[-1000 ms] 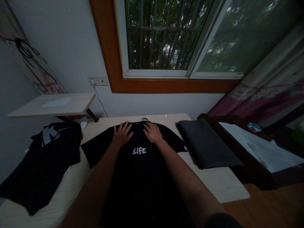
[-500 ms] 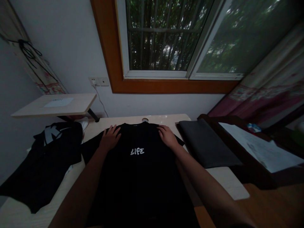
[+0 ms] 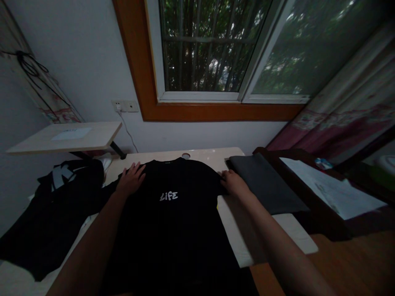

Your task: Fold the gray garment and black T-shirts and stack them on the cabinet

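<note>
A black T-shirt (image 3: 173,230) with small white lettering lies spread over the light table, its neckline toward the wall. My left hand (image 3: 132,179) rests flat with fingers apart on the shirt's left shoulder. At the right sleeve, my right hand (image 3: 235,183) has its fingers curled around the sleeve's edge. The fingertips of that hand are partly hidden. The lower part of the shirt runs toward me between my forearms.
Another black garment (image 3: 52,222) with a grey print lies at left, beside a raised shelf (image 3: 92,139). A dark grey folded item (image 3: 268,187) sits at right on the table (image 3: 296,232). Farther right, a white sheet (image 3: 330,189) lies on dark furniture.
My right hand has moved from the shoulder out to the right sleeve and curled its fingers. More table shows below that sleeve. My left hand has shifted slightly left; the view has turned a little.
</note>
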`<state>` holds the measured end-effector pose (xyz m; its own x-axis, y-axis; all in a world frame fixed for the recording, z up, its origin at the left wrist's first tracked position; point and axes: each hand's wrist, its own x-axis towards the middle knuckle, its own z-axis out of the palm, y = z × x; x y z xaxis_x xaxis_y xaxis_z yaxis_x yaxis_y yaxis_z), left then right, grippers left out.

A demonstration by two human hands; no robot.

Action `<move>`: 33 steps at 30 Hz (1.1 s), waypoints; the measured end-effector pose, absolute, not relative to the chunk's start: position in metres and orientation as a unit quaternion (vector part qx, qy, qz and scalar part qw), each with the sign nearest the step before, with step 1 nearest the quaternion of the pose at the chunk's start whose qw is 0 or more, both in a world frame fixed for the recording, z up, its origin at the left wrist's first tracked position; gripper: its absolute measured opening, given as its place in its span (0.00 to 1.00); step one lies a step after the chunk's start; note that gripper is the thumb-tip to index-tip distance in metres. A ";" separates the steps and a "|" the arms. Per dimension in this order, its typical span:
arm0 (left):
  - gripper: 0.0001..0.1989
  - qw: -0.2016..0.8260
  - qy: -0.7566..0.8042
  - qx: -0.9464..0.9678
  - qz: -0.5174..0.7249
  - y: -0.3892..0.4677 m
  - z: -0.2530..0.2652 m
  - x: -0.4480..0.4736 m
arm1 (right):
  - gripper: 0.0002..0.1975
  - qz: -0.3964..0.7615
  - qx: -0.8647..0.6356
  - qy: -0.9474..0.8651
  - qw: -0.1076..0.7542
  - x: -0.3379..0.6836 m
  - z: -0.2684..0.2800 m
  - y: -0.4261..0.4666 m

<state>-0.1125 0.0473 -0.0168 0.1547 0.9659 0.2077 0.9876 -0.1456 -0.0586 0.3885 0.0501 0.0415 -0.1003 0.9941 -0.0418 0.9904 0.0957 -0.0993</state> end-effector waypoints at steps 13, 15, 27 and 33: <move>0.28 0.096 -0.638 -0.760 -0.076 0.044 -0.010 -0.111 | 0.15 -0.046 -0.736 -0.673 0.052 0.374 0.050 0.061; 0.28 0.102 -0.638 -0.758 -0.092 0.043 -0.009 -0.110 | 0.16 -0.047 -0.737 -0.670 0.070 0.370 0.048 0.062; 0.25 0.126 -0.626 -0.760 -0.124 0.041 -0.006 -0.107 | 0.15 0.063 -0.742 -0.662 0.084 0.384 0.034 0.031; 0.25 0.122 -0.628 -0.757 -0.131 0.043 -0.010 -0.109 | 0.12 0.110 -0.718 -0.659 0.198 0.394 0.010 0.023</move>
<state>-0.1089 0.0429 -0.0101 0.1757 0.9191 0.3526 0.9834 -0.1803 -0.0199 0.3942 0.0228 0.0098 0.1083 0.9888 0.1025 0.9013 -0.0542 -0.4297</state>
